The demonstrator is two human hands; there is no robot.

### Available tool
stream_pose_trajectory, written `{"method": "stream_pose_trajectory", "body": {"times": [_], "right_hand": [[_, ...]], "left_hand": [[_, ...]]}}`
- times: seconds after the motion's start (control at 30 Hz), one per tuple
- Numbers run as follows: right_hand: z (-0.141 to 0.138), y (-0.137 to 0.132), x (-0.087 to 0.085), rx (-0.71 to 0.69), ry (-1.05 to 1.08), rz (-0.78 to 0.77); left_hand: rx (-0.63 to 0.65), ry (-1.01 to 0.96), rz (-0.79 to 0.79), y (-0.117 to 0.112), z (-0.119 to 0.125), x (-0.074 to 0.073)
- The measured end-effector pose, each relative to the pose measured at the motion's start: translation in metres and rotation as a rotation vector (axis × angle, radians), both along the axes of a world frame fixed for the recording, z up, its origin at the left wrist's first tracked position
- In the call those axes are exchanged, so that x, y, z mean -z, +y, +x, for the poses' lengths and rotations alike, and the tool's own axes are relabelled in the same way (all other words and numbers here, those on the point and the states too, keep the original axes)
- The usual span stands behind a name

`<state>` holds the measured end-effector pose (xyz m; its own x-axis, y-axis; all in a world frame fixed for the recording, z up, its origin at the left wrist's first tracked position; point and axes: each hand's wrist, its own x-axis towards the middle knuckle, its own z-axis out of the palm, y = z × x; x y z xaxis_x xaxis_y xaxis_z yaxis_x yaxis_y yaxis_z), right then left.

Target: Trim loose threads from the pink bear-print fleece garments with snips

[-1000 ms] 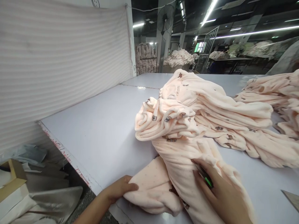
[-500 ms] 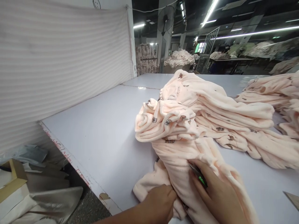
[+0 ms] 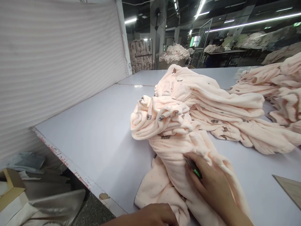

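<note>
Lying bunched on the near part of the white table [image 3: 94, 138], the pink fleece garment [image 3: 174, 147] is pressed down by the right hand [image 3: 211, 188], with a small green-tipped tool [image 3: 195, 171] gripped between its fingers. The left hand [image 3: 152, 216] is laid at the garment's near edge, fingers bent; whether cloth is pinched cannot be told. A second pink pile [image 3: 282, 91] is seen far right.

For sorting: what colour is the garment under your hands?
Garment: pale peach, small brown motifs; head view.

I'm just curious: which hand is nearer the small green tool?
Right. The right hand holds the green tool against the pink garment; the left hand sits lower left of it, apart.
</note>
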<state>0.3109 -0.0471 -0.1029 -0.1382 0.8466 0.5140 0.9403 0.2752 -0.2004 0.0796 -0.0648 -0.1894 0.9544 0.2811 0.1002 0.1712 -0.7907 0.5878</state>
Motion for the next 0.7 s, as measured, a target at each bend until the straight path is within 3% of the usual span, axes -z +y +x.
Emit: {"method": "stream_pose_trajectory", "body": {"times": [0.1, 0.27, 0.47, 0.53, 0.7], "right_hand": [[0.000, -0.001, 0.001, -0.014, -0.001, 0.026], [-0.002, -0.001, 0.003, -0.032, -0.006, 0.058], [-0.002, -0.003, 0.005, -0.033, 0.000, 0.053], [-0.001, -0.004, 0.007, -0.044, 0.011, 0.047], [0.003, -0.006, 0.010, -0.057, 0.082, 0.007]], "left_hand": [[-0.110, 0.020, -0.064, -0.005, 0.003, -0.001], [-0.381, 0.202, 0.117, -0.004, 0.029, 0.005], [-0.561, 0.285, 0.101, 0.007, 0.052, 0.012], [-0.522, 0.261, 0.059, 0.009, 0.046, 0.007], [-0.190, 0.061, -0.064, 0.005, 0.029, -0.020]]}}
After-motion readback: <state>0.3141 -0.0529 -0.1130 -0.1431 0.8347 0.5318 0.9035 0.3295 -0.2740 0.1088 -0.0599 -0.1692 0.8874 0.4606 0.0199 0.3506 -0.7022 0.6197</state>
